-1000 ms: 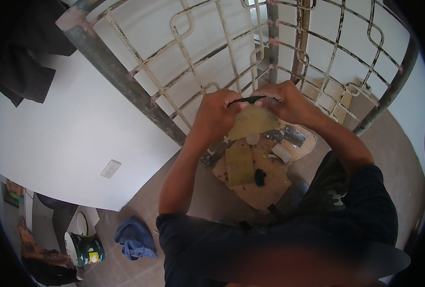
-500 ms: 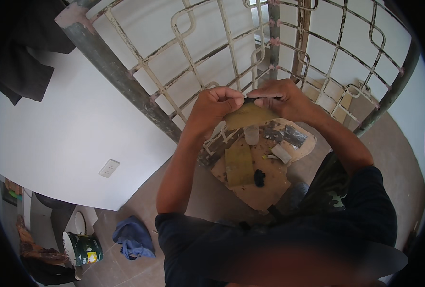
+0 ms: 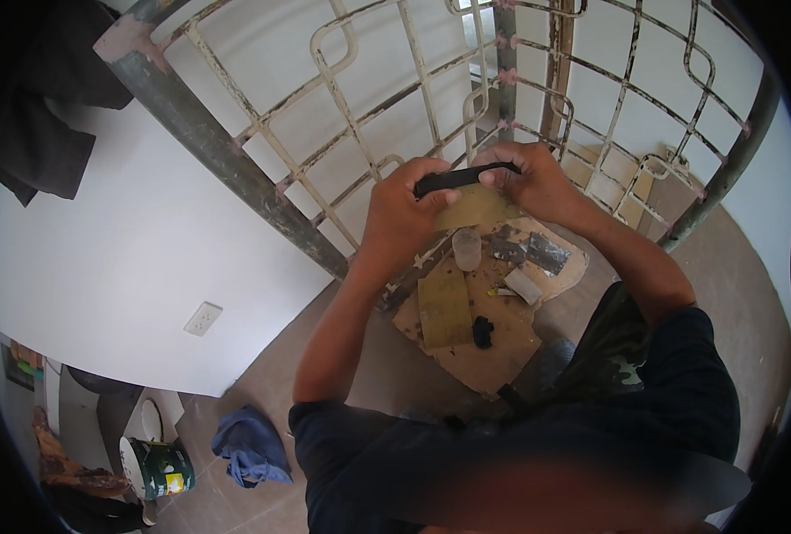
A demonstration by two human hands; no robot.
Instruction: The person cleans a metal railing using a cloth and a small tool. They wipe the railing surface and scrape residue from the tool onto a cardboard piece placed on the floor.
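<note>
Sandpaper: tan sheet [image 3: 477, 206] held up between both hands, in front of the metal grille [image 3: 360, 116], above the floor clutter.
Black strip: dark flat bar [image 3: 462, 178] lying along the sheet's top edge, spanning from one hand to the other.
Change: a second ago the sheet hung lower and looser beneath the hands; now the hands sit slightly higher and closer, and the strip lies straighter across the top edge. Judged: the paper is being folded or wrapped against the strip, and the fold looks more settled than before.
Left hand: left hand [image 3: 402, 206] curled narrow, thumb and fingers pinching the strip's left end with the paper under it.
Right hand: right hand [image 3: 538, 182] also closed in a pinch, on the strip's right end and the sheet's upper corner.
Below: cardboard [image 3: 493, 343] flat on the floor, carrying a second sandpaper piece [image 3: 444, 303], a small clear cup [image 3: 466, 247], a black scrap [image 3: 482, 331], and scrapers [image 3: 547, 254] toward the far right.
Near left: blue rag [image 3: 251, 445] on the floor, paint can [image 3: 158, 467] just left of it.
Left: white wall panel with an outlet [image 3: 203, 318].
Hidden: underside of the fold cannot be seen.
</note>
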